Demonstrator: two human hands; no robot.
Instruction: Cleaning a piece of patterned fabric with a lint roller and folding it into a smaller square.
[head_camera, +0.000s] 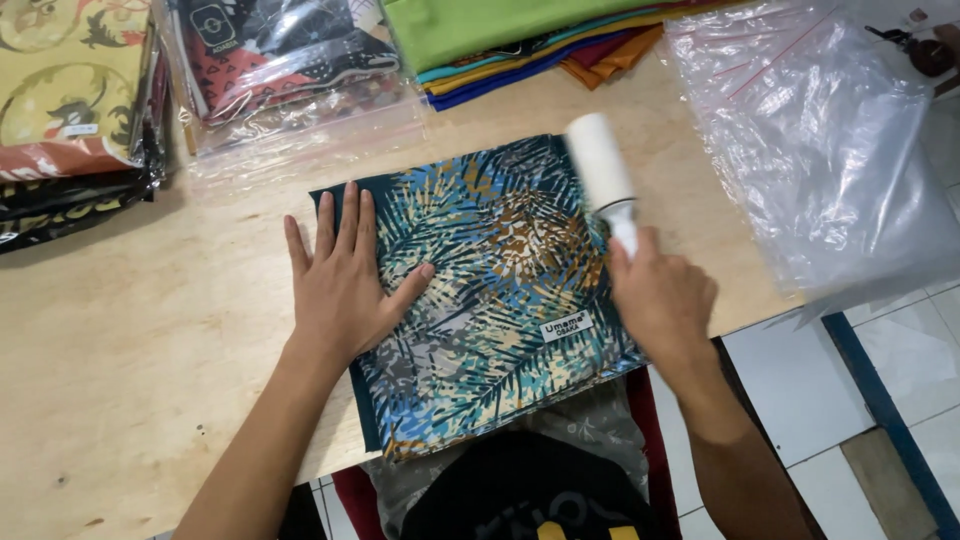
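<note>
1. On a pale wooden counter (150, 340), a folded cloth (500, 290) printed with teal, blue and brown palm fronds lies square before the person, its near edge hanging just over the counter's front lip.
2. Left hand (345, 280) rests flat on the cloth's left part, fingers (340, 225) spread wide and straight, gripping nothing, thumb angled toward the middle.
3. Right hand (662, 295) is closed in a fist around the handle of a white lint roller (600, 165), whose drum lies on the cloth's far right corner, tilted away from the person.
4. Beyond the cloth, clear plastic bags holding patterned fabrics (270, 60) sit at the counter's far left, beside a stack of plain folded cloths (520, 40) in green, orange and blue.
5. To the right, a heap of empty clear plastic bags (820, 150) overhangs the counter's edge above a white tiled floor (900, 380).
</note>
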